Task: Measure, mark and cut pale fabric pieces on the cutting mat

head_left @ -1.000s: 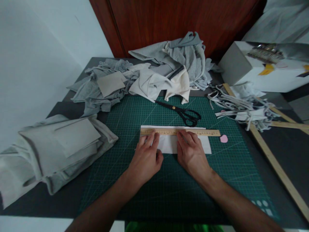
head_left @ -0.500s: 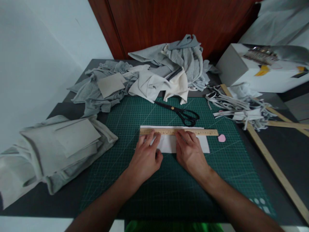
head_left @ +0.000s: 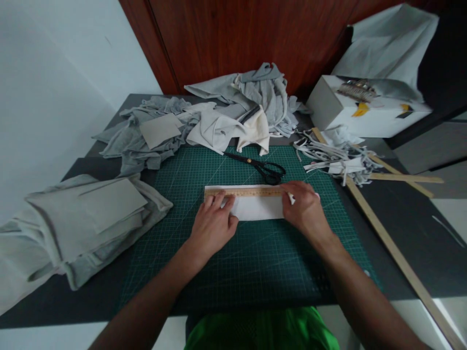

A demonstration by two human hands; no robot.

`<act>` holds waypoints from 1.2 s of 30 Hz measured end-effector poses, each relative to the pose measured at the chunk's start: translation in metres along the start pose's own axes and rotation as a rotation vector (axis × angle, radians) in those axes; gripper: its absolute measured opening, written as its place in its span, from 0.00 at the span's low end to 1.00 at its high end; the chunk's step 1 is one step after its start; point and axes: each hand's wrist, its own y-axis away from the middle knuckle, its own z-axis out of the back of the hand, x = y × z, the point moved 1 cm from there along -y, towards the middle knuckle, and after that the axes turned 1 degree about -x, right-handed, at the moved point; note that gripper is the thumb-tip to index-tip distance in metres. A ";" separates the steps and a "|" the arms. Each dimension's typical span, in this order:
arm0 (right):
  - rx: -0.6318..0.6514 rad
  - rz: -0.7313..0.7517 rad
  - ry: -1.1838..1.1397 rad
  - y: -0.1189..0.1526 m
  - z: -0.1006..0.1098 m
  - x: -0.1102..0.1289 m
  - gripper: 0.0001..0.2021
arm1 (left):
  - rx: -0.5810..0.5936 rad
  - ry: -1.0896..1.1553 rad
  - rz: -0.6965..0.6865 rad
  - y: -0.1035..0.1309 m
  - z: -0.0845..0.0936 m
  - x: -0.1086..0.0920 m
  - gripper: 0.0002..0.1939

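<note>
My left hand (head_left: pixel 214 222) lies with its fingers stretched out, their tips pressing a wooden ruler (head_left: pixel 251 192) near its left end. The ruler runs along the upper part of a folded white cloth strip (head_left: pixel 259 209) on the green cutting mat (head_left: pixel 251 257). My right hand (head_left: pixel 302 203) is at the right end of the cloth, covering the ruler's far part, with its fingers curled. A small pale bit shows between those fingers; what it is I cannot make out. Black scissors (head_left: pixel 263 169) rest closed just beyond the ruler.
Grey cloth scraps (head_left: pixel 149 129) and pale cloth pieces (head_left: pixel 217 127) are heaped behind the mat. Folded cloth (head_left: pixel 65 223) lies at left. To the right are tangled strips (head_left: pixel 339 155), long wooden sticks (head_left: pixel 386 228) and a white box (head_left: pixel 375 109).
My right hand has left the ruler's middle and moved right, its fingers now curled over the cloth's right end. The pink piece there is almost wholly hidden. The view has shifted; my left hand still presses the ruler.
</note>
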 end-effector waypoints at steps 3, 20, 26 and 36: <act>-0.066 -0.180 0.165 0.009 0.015 -0.038 0.12 | 0.014 0.005 0.017 -0.005 0.006 0.003 0.23; -0.015 -0.440 0.285 0.034 0.011 -0.077 0.19 | 0.016 0.056 -0.054 -0.005 0.003 0.021 0.21; -0.121 -0.483 0.113 0.032 0.018 -0.067 0.13 | -0.107 0.047 -0.065 0.002 -0.010 0.023 0.20; 0.036 0.011 -0.164 0.044 -0.003 0.005 0.07 | -0.125 0.024 -0.080 0.000 -0.012 0.024 0.21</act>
